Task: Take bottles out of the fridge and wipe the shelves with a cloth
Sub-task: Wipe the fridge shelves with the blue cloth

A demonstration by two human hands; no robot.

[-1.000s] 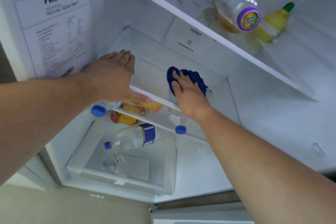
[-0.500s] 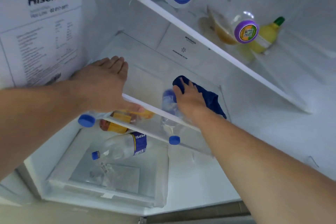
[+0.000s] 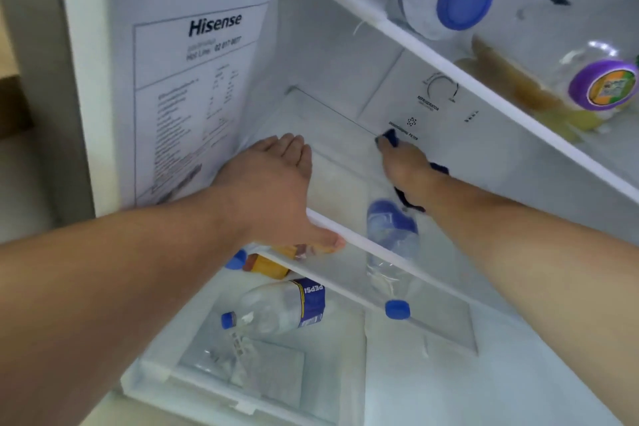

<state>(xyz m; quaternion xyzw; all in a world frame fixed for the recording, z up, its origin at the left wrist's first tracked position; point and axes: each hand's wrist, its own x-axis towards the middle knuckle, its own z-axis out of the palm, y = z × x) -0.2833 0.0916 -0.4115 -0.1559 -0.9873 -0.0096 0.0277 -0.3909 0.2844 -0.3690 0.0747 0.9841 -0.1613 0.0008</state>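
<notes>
Right hand (image 3: 403,162) closed on dark blue cloth (image 3: 408,199) at shelf's (image 3: 345,162) 1 o'clock corner; left hand (image 3: 276,190) open, flat, thumb hooking front rim at 9 o'clock.

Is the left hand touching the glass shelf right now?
Touching. The head view shows the left hand lying flat on the glass shelf, its thumb wrapped over the white front edge, with no gap visible.

Hisense label sheet (image 3: 193,104) on the left inner wall; control panel (image 3: 432,97) at the back.
</notes>
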